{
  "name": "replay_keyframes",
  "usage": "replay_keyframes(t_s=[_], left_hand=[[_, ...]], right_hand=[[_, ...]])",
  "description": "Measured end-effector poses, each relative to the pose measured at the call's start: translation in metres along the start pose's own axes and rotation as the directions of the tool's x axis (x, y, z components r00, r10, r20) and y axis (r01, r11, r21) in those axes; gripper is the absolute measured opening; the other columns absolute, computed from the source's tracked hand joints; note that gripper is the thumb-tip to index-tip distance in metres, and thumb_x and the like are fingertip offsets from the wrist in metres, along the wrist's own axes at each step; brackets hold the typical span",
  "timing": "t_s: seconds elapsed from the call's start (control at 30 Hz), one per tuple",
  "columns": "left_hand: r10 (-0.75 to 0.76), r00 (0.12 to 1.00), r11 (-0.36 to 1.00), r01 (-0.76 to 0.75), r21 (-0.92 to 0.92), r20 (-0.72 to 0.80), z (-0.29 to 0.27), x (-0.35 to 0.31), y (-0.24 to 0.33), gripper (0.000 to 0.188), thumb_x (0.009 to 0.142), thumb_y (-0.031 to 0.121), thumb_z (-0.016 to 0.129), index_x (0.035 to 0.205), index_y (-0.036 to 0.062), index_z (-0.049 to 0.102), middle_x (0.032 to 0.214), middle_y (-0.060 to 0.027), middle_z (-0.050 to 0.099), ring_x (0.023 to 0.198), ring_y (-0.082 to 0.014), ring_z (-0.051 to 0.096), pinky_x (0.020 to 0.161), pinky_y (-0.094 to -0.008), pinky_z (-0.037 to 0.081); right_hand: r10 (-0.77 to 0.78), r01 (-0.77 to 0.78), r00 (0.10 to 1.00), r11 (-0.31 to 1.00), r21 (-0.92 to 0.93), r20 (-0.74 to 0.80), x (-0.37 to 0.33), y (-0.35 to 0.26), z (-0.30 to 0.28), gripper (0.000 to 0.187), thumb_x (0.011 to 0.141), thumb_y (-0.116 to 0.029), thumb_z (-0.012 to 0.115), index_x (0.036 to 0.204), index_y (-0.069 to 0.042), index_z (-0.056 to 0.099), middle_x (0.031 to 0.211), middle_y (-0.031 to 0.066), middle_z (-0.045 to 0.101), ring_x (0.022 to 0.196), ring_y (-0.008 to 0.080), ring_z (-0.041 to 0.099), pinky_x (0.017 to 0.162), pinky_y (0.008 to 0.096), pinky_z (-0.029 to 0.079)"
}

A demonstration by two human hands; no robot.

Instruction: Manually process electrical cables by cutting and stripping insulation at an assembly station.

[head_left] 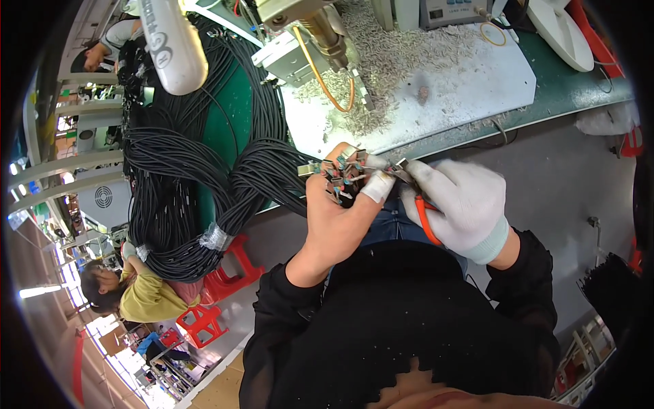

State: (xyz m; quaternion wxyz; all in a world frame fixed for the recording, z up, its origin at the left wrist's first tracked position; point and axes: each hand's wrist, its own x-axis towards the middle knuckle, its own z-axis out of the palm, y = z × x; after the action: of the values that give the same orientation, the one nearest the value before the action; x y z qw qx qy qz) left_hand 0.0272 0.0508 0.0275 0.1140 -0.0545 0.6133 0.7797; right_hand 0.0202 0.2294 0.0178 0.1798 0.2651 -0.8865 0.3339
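My left hand [334, 228], with white tape wrapped on its thumb and fingertips, is closed around a bunch of cable ends [345, 174]. These have small metal connectors and short coloured wires sticking out between the fingers. My right hand [470, 204] wears a white glove and grips orange-handled cutting pliers [428, 221]. The dark jaws of the pliers are close to my left fingertips, at one of the connectors; whether they touch it I cannot tell. Thick bundles of black cable [266, 174] lie just left of my left hand.
A bench machine [327, 41] with a curved orange tube stands beyond my hands. Its white board [470, 75] is strewn with small metallic scraps. A control box [456, 12] sits at the back. Red stools [201, 326] and a seated person in yellow [146, 296] are at the left.
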Motion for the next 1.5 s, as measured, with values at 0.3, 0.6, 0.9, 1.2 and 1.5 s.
replay_keyframes(t_s=[0.3, 0.6, 0.9, 1.2, 1.5], left_hand=[[0.276, 0.958, 0.900, -0.232, 0.368, -0.071, 0.005, 0.002, -0.007, 0.015, 0.081, -0.004, 0.064, 0.087, 0.0023, 0.052, 0.063, 0.0085, 0.044, 0.056, 0.0031, 0.033, 0.050, -0.0161, 0.028], [0.244, 0.963, 0.925, -0.195, 0.326, -0.116, 0.007, 0.006, -0.003, 0.014, 0.079, -0.004, 0.066, 0.082, 0.0013, 0.054, 0.069, 0.0056, 0.050, 0.061, 0.0013, 0.040, 0.052, -0.0161, 0.032], [0.194, 0.976, 0.928, -0.148, 0.342, -0.103, 0.006, 0.007, -0.004, 0.013, 0.081, 0.000, 0.067, 0.082, 0.0013, 0.055, 0.063, 0.0085, 0.044, 0.058, 0.0017, 0.035, 0.052, -0.0168, 0.031], [0.007, 0.987, 0.915, 0.058, 0.400, -0.160, -0.016, 0.021, -0.016, 0.010, 0.084, 0.005, 0.066, 0.081, 0.0019, 0.057, 0.065, 0.0072, 0.045, 0.055, -0.0004, 0.036, 0.049, -0.0183, 0.031], [-0.168, 0.984, 0.986, 0.168, -0.015, -0.060, -0.047, 0.080, 0.007, 0.015, 0.087, 0.008, 0.062, 0.074, 0.0074, 0.055, 0.064, 0.0047, 0.047, 0.048, -0.0035, 0.036, 0.041, -0.0221, 0.025]], right_hand=[[0.150, -0.158, 0.987, 0.910, 0.384, 0.052, -0.006, -0.006, 0.006, 0.019, 0.072, -0.006, 0.072, 0.089, -0.002, 0.064, 0.062, 0.0095, 0.057, 0.048, 0.0241, 0.057, 0.046, 0.0311, 0.044], [0.153, -0.137, 0.988, 0.907, 0.397, -0.008, -0.008, -0.005, 0.016, 0.020, 0.070, -0.004, 0.070, 0.089, 0.000, 0.064, 0.061, 0.0104, 0.057, 0.047, 0.0236, 0.056, 0.047, 0.0299, 0.043], [0.191, -0.163, 0.981, 0.908, 0.386, -0.036, -0.003, -0.005, 0.028, 0.016, 0.075, -0.003, 0.065, 0.090, 0.002, 0.062, 0.062, 0.0084, 0.058, 0.046, 0.0181, 0.055, 0.046, 0.0271, 0.042], [0.367, -0.645, 0.757, 0.552, 0.529, 0.540, -0.004, 0.006, 0.029, 0.014, 0.088, -0.009, 0.054, 0.089, 0.003, 0.061, 0.055, -0.0021, 0.051, 0.042, 0.0051, 0.049, 0.042, 0.0232, 0.039], [0.378, -0.644, 0.756, 0.576, 0.504, 0.534, 0.076, 0.055, 0.020, 0.023, 0.090, -0.020, 0.054, 0.083, 0.001, 0.058, 0.052, 0.0028, 0.050, 0.041, 0.0091, 0.049, 0.041, 0.0246, 0.040]])
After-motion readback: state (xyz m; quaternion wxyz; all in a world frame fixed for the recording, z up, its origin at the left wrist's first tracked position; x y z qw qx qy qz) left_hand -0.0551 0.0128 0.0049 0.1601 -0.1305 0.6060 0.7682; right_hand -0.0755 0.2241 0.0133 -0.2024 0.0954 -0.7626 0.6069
